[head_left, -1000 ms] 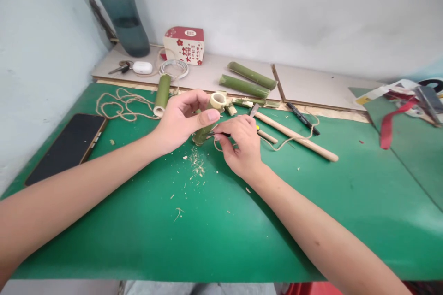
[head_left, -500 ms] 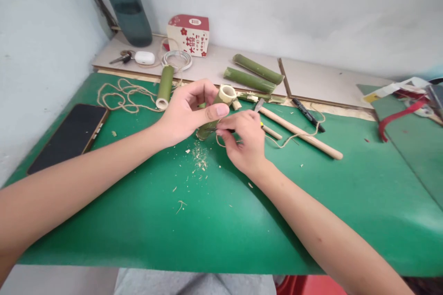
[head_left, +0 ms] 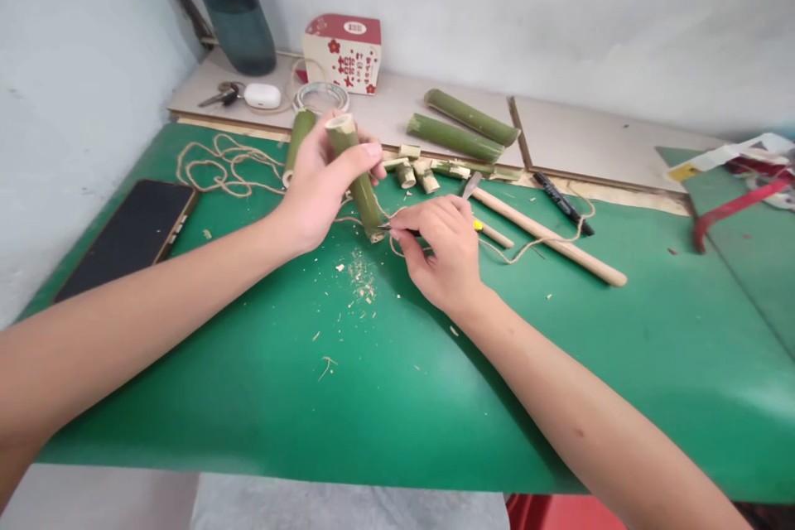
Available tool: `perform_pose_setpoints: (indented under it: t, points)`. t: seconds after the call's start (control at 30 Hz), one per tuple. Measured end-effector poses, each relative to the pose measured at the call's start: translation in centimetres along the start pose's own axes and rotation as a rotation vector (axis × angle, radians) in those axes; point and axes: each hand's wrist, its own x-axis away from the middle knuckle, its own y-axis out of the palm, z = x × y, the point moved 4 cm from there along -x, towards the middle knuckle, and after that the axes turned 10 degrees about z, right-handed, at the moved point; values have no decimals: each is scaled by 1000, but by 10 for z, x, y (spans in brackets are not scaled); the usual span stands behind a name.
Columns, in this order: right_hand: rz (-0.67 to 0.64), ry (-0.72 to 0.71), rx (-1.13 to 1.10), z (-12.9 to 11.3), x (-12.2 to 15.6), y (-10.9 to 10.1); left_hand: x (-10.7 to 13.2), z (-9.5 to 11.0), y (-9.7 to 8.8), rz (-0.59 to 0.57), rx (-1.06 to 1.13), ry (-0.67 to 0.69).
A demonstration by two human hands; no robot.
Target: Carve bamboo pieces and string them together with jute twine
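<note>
My left hand [head_left: 320, 190] is closed around a green bamboo tube [head_left: 362, 190], its open upper end leaning left. The tube's lower end is just above or on the green tabletop [head_left: 397, 397]; I cannot tell which. In my right hand [head_left: 440, 244], pinched between thumb and fingers, is a thin dark pointed tool [head_left: 385, 227]. Its tip is at the tube's lower end, and most of it is hidden by the fingers. Thin twine [head_left: 522, 252] runs behind the tube and past the right hand. Pale shavings [head_left: 362, 281] lie below the tube.
Behind the hands are short bamboo offcuts [head_left: 426, 176], another bamboo tube [head_left: 301, 137] and two longer bamboo pieces [head_left: 456, 138]. A wooden-handled tool [head_left: 552, 240] and a black marker [head_left: 562, 203] lie right. A phone [head_left: 127, 236] lies left; a bottle [head_left: 239, 25] stands behind.
My left hand has swung the bamboo tube's upper end from right to left, uncovering the offcuts behind. My right hand stays by the tube's lower end with the pointed tool.
</note>
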Motion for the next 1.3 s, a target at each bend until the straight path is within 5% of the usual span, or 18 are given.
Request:
perform_pose_setpoints:
  t: [0.77,1.3]
  points:
    - [-124,-96,-75,-7,1,8,-21,-37,-19,62,144,-105]
    - [-246,-45,-23,-8,4,22,-11,-18,-4,-31,36,171]
